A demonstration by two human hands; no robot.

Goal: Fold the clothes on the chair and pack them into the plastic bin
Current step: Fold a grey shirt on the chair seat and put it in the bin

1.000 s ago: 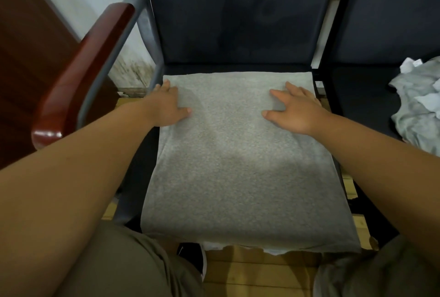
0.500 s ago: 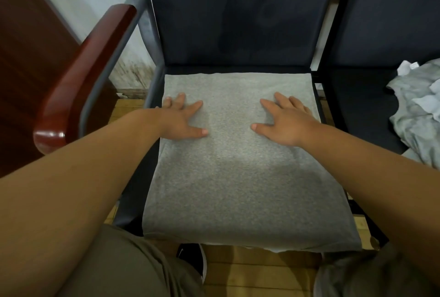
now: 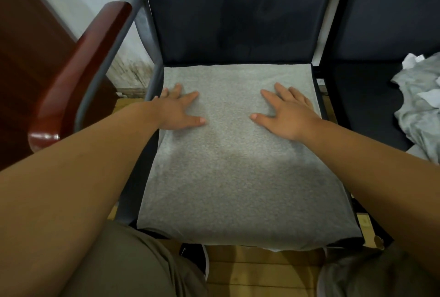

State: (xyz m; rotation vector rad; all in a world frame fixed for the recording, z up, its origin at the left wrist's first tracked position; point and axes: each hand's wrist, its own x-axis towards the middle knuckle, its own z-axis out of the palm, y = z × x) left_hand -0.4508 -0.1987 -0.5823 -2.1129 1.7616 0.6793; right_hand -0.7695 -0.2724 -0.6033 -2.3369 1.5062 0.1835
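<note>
**Hands drawn closer together on the grey cloth**

Both hands have slid a little inward since a second ago, so the gap between them is narrower. Far left of the grip stands one glossy red-brown armrest (image 3: pixel 78 70), rounded, on a grey metal frame. The left hand (image 3: pixel 177 112) lies flat with fingers spread, pressing the one folded grey garment (image 3: pixel 238 177) near its left edge. That garment is a soft, speckled knit rectangle covering the seat of the dark fabric chair (image 3: pixel 238 10), and nothing lies on it but the two hands. The right hand (image 3: pixel 289 115) is also flat and spread, palm down near the right edge. Right of the grip is a second dark chair (image 3: pixel 364 96), which bears one crumpled pale grey heap of clothes (image 3: pixel 419 106). Near the person, plank flooring (image 3: pixel 262 273) shows.
</note>
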